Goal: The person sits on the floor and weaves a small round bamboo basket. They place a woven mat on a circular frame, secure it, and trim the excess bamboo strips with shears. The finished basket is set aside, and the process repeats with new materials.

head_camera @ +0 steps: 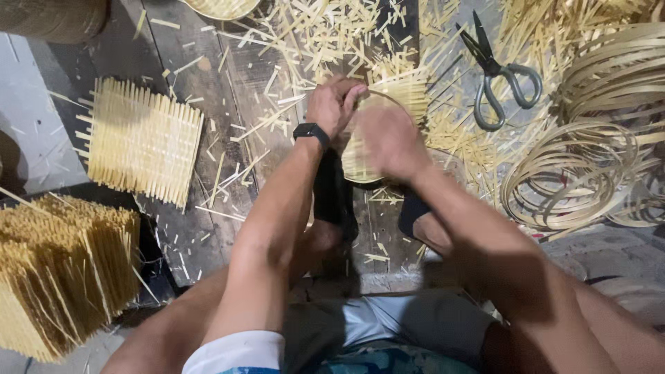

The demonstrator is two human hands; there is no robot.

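Overhead view, with the round woven bamboo piece [361,149] taken as landmark. I see it held on edge between both hands above the dark plank floor [208,90]. My left hand [334,104], a black watch [311,131] at its wrist, grips the upper left rim with fingers curled over it. My right hand [389,142] lies across the piece's right face, blurred; I cannot tell whether its fingers are clenched. I judge the weave complete and the rim in work, its ragged splint ends showing beyond the top right. Left of the piece lies a flat square mat [142,142], untrimmed; farther lower left, a stack of mats [62,273]. To its right lie scissors [499,73] and coiled bamboo hoops [568,176], amid offcuts [318,34].
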